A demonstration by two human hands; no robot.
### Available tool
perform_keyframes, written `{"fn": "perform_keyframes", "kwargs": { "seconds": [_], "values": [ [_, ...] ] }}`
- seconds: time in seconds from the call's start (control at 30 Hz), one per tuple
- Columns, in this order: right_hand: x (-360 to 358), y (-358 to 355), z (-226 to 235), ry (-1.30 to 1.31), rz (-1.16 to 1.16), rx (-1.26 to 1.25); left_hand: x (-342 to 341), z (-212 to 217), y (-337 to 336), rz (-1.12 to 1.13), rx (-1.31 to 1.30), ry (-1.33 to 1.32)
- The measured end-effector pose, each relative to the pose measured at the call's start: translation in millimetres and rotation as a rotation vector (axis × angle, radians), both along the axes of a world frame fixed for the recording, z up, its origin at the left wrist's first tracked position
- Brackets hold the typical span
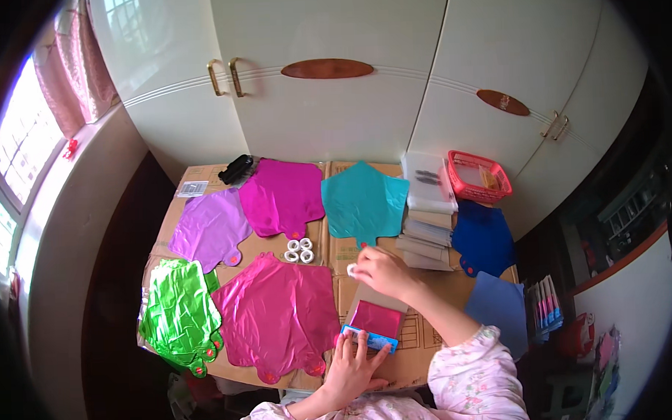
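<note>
Near the front edge, my left hand (pixel 350 366) lies with fingers spread over the blue header card (pixel 369 339) of a flat packet. Folded pink foil (pixel 377 319) shows inside that packet, on a brown-grey backing. Just beyond it, my right hand (pixel 383 272) pinches a small white roll (pixel 351 270) between thumb and fingers. Several similar white rolls (pixel 300 250) stand grouped to the left. Closest to my left hand is a large pink foil balloon (pixel 279 316), flat and uninflated. A teal foil balloon (pixel 364 200) lies beyond my right hand.
Flat magenta (pixel 282 193), lilac (pixel 209 228), green (pixel 175 308) and dark blue (pixel 485 234) foil balloons lie around the cardboard-covered table (pixel 420 285). Stacked clear packets (pixel 428 233) and a red basket (pixel 480 177) stand back right. White cupboards (pixel 333 114) close off the far side.
</note>
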State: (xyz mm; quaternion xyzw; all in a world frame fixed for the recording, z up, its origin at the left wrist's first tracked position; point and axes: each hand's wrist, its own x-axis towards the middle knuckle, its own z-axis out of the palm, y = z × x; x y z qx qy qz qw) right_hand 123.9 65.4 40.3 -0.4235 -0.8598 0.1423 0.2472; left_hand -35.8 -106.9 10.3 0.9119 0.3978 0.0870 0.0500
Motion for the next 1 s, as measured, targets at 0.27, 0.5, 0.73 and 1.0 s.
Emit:
{"fn": "perform_keyframes", "kwargs": {
  "seconds": [0.27, 0.5, 0.73, 1.0],
  "values": [
    [53.4, -56.3, -33.0, 0.195, -0.151, -0.535, 1.7, -5.5, -0.2, 0.006, -0.030, -0.028],
    [38.9, -47.6, -27.0, 0.173, -0.284, -0.649, 2.2, -3.4, 0.3, 0.012, -0.042, -0.013],
    [42.1, -46.6, -44.9, 0.101, -0.172, -0.442, 2.4, 0.2, 0.0, 0.005, -0.042, -0.008],
    [36.9, -63.2, -20.5, 0.218, -0.106, -0.739, 2.1, -3.6, -0.6, 0.003, -0.040, -0.021]
  ]
}}
